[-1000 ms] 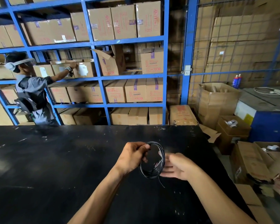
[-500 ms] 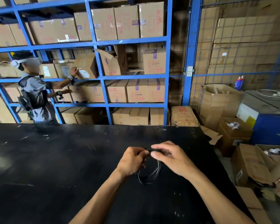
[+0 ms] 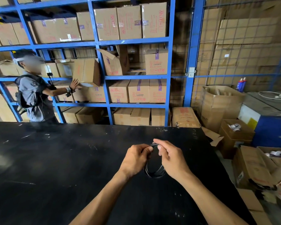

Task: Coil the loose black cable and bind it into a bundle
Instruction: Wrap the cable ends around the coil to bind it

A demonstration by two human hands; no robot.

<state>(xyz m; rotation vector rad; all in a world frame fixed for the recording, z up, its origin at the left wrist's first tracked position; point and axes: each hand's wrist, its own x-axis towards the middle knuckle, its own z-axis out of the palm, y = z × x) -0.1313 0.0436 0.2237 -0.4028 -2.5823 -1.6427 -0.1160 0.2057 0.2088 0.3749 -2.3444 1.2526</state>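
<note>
A thin black cable [image 3: 154, 174] is wound into a small round coil and held above the black table [image 3: 55, 168]. My left hand [image 3: 135, 158] pinches the coil's top from the left. My right hand [image 3: 172, 157] grips the top of the same coil from the right, thumb and forefinger closed on the strands. The lower loop hangs free between my wrists. The cable blends with the dark tabletop, so its loose end is not visible.
Behind the table stand blue shelves [image 3: 136, 77] full of cardboard boxes. A person [image 3: 34, 95] at the left pulls a box [image 3: 86, 72] off a shelf. Open cartons [image 3: 253, 166] crowd the floor to the right, beside a blue cabinet [image 3: 272, 132].
My right hand rose from under the coil to its top, where both hands now pinch it close together. The person at the shelves has drawn a box outward.
</note>
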